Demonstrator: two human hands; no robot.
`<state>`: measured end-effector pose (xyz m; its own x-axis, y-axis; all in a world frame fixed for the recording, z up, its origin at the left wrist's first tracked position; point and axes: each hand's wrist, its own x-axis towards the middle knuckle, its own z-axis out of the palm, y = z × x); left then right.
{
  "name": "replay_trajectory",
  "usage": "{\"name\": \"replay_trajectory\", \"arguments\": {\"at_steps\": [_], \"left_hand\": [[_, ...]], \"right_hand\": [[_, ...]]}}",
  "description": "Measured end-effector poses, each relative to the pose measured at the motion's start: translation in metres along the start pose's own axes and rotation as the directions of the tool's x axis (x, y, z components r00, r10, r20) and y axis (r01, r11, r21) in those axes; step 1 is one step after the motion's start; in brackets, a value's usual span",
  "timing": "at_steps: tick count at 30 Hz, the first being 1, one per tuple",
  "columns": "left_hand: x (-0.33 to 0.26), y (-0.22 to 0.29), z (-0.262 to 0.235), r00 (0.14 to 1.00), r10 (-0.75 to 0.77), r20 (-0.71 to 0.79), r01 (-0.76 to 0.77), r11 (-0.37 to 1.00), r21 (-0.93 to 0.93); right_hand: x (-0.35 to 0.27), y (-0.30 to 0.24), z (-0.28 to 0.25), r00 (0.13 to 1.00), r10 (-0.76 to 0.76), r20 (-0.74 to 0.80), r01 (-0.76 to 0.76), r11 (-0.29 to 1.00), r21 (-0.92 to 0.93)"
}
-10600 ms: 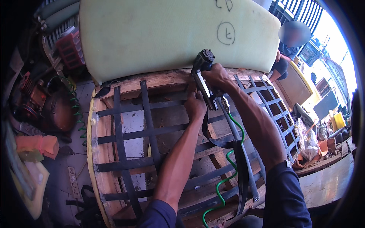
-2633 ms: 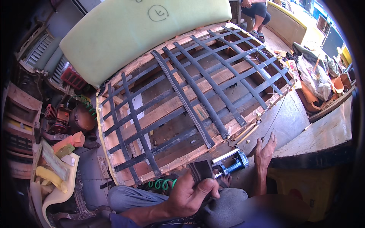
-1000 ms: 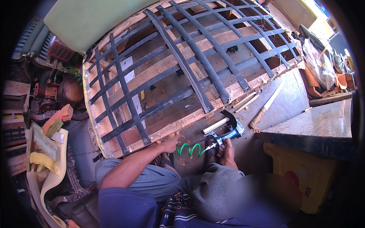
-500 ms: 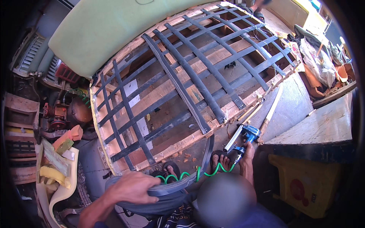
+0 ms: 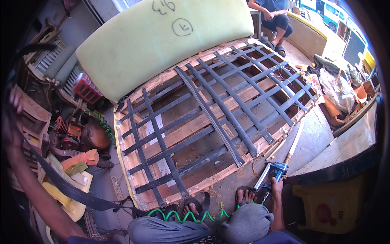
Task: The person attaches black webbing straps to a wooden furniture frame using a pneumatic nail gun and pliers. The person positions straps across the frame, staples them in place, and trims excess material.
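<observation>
At the far left rim my left hand [image 5: 15,122] is raised, dim and partly cut by the dark edge. Its fingers appear closed on a long black webbing strap [image 5: 77,195], which sags down toward my knees. My right hand [image 5: 277,188] grips a blue pneumatic staple gun [image 5: 278,167] with a silver magazine, held low beside my right foot. A green coiled air hose [image 5: 195,219] crosses in front of my legs near the gun. Before me lies a wooden seat frame [image 5: 203,181] with black webbing straps [image 5: 221,122] woven across it.
A pale green foam panel [image 5: 162,44] stands behind the frame. An air compressor [image 5: 91,132] and foam scraps [image 5: 83,158] are at left. At right are a pale board [image 5: 341,142], a yellow plastic container [image 5: 325,207] and bagged scraps [image 5: 337,89]. Another person [image 5: 278,24] sits at the back.
My left hand has swung from above my lap up to the far left, drawing the strap out lengthwise. The view has tilted up. My right hand still holds the staple gun low.
</observation>
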<state>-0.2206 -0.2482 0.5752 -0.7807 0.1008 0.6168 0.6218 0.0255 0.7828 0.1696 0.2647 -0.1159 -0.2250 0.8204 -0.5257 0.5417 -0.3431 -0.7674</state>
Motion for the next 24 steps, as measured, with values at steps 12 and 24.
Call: {"name": "replay_trajectory", "arguments": {"at_steps": [12, 24], "left_hand": [[0.028, -0.211, 0.226, 0.912, -0.351, 0.211, 0.325, 0.934, 0.147], [-0.138, -0.440, 0.314, 0.451, -0.848, 0.278, 0.844, 0.304, -0.442]], "right_hand": [[-0.077, -0.066, -0.021, 0.984, -0.171, -0.047, 0.177, 0.938, 0.298], [-0.134, -0.367, -0.069, 0.627, -0.776, -0.062, 0.613, 0.443, 0.655]]}}
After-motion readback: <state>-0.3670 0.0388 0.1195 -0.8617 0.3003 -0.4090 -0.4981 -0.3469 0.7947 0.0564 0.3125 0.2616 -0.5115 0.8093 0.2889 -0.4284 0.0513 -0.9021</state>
